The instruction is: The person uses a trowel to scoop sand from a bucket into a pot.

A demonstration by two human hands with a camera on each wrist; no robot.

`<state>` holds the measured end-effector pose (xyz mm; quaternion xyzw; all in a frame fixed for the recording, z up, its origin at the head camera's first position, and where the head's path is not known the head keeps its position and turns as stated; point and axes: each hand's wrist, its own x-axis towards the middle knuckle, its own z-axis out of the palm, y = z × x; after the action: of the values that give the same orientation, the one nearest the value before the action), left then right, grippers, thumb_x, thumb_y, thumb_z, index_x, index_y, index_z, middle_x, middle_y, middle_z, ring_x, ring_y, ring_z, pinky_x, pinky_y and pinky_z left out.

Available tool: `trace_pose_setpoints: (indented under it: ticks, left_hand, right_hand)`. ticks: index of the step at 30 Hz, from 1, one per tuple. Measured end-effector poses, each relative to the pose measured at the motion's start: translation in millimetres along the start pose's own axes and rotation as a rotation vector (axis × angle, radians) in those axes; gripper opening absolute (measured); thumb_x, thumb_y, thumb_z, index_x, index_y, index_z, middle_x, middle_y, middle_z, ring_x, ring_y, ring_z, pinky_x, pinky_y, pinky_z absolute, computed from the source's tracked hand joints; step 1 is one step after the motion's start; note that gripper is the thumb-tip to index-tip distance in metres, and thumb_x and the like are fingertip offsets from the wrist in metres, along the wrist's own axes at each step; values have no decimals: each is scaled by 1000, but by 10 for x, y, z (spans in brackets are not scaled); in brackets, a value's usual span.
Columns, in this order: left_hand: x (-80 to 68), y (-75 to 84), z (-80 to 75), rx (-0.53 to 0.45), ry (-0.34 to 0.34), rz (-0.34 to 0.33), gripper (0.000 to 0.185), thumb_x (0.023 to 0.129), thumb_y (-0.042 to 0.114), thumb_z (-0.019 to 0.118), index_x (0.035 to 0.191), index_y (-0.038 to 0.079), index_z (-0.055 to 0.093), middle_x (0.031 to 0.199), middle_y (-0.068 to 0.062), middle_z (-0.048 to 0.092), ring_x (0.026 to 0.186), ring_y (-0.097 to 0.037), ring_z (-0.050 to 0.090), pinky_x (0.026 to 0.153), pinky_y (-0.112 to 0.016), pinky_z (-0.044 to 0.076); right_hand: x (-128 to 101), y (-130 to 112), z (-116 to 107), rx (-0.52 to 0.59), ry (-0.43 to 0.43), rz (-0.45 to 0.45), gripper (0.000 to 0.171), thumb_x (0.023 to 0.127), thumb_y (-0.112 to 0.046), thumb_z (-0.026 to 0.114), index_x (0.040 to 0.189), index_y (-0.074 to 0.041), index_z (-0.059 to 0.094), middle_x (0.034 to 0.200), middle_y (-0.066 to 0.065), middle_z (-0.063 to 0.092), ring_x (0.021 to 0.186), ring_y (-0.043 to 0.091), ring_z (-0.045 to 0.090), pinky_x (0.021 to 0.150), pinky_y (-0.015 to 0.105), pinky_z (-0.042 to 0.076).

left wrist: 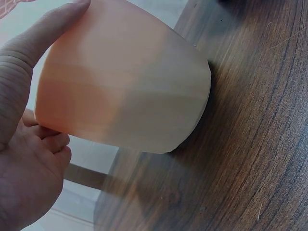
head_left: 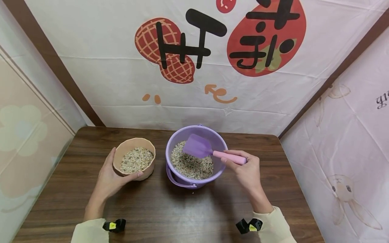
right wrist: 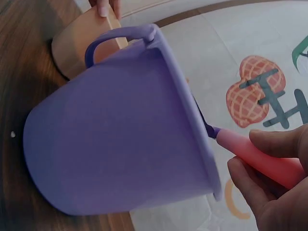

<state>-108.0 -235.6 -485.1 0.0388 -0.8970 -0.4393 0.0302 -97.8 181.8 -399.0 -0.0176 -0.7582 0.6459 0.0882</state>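
At a wooden table (head_left: pixel 182 209), a person's right hand (head_left: pixel 247 172) grips the pink handle of a purple scoop (head_left: pixel 202 148), its blade over the grain in a purple bucket (head_left: pixel 179 138). The left hand (head_left: pixel 110 177) cups a peach bowl (head_left: pixel 149 168) of grain just beside the bucket.

A purple bucket (right wrist: pixel 120 139) is filling the middle of the frame, standing on a dark wooden table (right wrist: pixel 24 62). At lower right the right hand (right wrist: pixel 276 192) is gripping a pink handle (right wrist: pixel 262 161) reaching over the bucket's rim. At upper left a tan bowl (right wrist: pixel 79 41) is showing behind the bucket, fingertips (right wrist: pixel 103 8) touching its edge.
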Motion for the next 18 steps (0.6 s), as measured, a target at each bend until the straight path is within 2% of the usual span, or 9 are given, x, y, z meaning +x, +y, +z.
trace_pose_setpoints:
  ticks: [6,18]
  left_hand:
    - [1,-10,3,4,3,0,138,68,47,93,164,9,1,165,-27,15,146,-53,22,108,-74,27]
    - [9,-32,4,-1,6,9,139,67,46,95,164,10,1,165,-26,15,146,-52,22,108,-73,26]
  right_hand:
    - [-9,69,-57,44,7,9,37,81,-5,87,112,8,74,98,17,76,97,18,73,72,23,57]
    - [-6,139,-71,80,11,13,38,80,-5,87,112,10,73,97,19,76,93,19,74,72,25,59]
